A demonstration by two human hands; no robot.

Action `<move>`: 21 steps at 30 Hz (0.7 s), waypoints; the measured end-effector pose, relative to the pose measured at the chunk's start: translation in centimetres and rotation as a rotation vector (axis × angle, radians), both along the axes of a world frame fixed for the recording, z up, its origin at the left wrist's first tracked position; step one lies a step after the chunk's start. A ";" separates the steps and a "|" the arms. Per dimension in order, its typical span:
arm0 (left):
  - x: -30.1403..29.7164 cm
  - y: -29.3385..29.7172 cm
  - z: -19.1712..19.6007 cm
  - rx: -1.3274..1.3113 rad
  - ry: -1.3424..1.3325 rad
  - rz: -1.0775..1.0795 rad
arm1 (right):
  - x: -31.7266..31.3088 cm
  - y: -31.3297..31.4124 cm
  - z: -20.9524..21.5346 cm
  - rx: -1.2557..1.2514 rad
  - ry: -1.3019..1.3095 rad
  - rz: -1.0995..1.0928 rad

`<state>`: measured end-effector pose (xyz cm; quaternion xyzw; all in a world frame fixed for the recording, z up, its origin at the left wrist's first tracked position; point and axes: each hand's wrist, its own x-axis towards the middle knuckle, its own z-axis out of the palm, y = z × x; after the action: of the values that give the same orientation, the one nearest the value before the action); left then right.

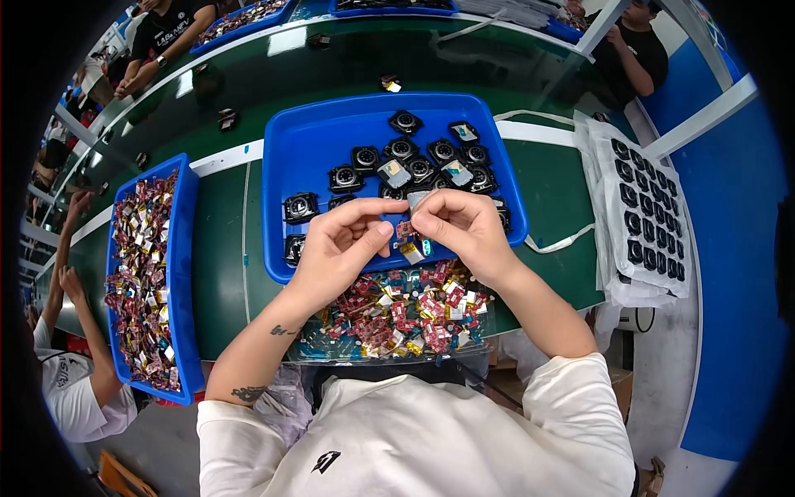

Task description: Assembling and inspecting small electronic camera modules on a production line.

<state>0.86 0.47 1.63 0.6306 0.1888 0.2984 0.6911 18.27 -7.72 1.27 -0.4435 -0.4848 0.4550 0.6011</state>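
Observation:
My right hand (465, 225) pinches a small red circuit board (405, 229) between thumb and fingers. A yellow-and-silver piece (411, 251) hangs below the board, and a grey square piece (417, 198) shows at the fingertips. My left hand (341, 238) is beside it, index finger stretched to the grey piece, thumb apart and other fingers curled. Whether the grey piece is joined to the board is hidden. Beyond the hands, a blue tray (331, 112) holds several black watch-like cases (403, 123). Below them lies a heap of red boards (431, 319) in a clear tray.
To the left stands a long blue bin (184, 273) full of small boards. Stacked white trays (600, 207) with black cases are on the right. Beyond runs a green conveyor (348, 62) carrying scattered parts. Other people work at the left and far side; a white post (704, 116) rises at right.

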 end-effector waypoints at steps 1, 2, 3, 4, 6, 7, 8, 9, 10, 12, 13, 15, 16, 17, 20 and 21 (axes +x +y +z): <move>0.1 0.0 -0.2 -0.001 0.001 0.001 | 0.1 0.0 0.0 -0.017 -0.001 0.024; 0.2 0.0 -0.6 0.003 -0.014 -0.013 | 0.2 0.0 0.0 -0.034 -0.001 0.049; 0.3 0.1 -0.8 0.006 -0.028 -0.028 | 0.3 0.0 -0.2 -0.024 0.002 0.041; 0.3 0.1 -0.8 0.005 -0.028 -0.029 | 0.3 0.0 -0.1 -0.025 0.002 0.040; 0.0 0.3 -0.9 0.054 -0.016 0.006 | 0.3 0.1 0.1 -0.033 0.010 0.005; 0.0 0.4 -1.0 0.059 -0.008 0.019 | 0.3 0.2 -0.2 -0.011 -0.010 0.007; 0.0 0.5 -1.0 0.057 -0.008 0.018 | 0.2 0.1 -0.2 -0.013 -0.010 0.006; 0.0 0.5 -1.1 0.082 -0.017 0.045 | 0.1 0.1 -0.2 -0.018 0.000 -0.034; 0.0 0.5 -1.1 0.107 -0.026 0.073 | 0.0 0.0 -0.1 -0.022 0.009 -0.074; 0.3 0.3 -0.8 0.059 -0.036 0.100 | -0.3 0.0 0.1 -0.045 0.066 -0.056; 0.4 0.1 -0.7 0.013 -0.045 0.125 | -0.4 -0.1 0.1 -0.067 0.124 -0.040; 0.5 0.1 -0.7 -0.024 -0.048 0.101 | -0.3 -0.1 0.2 -0.073 0.111 0.026; 0.5 0.1 -0.7 -0.059 -0.049 0.073 | -0.2 -0.1 0.2 -0.078 0.100 0.089; 0.2 0.5 -1.3 0.031 -0.003 0.040 | -0.5 -0.2 0.1 -0.108 0.054 0.054; 0.1 0.4 -1.3 -0.012 -0.098 0.030 | -0.3 -0.1 0.6 -0.176 0.034 0.038; 0.1 0.4 -1.2 -0.014 -0.100 0.032 | -0.1 -0.1 0.5 -0.146 0.055 0.025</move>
<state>0.93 0.89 0.39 0.6070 0.1658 0.3393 0.6992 18.21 -7.83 1.80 -0.4673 -0.4392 0.5086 0.5745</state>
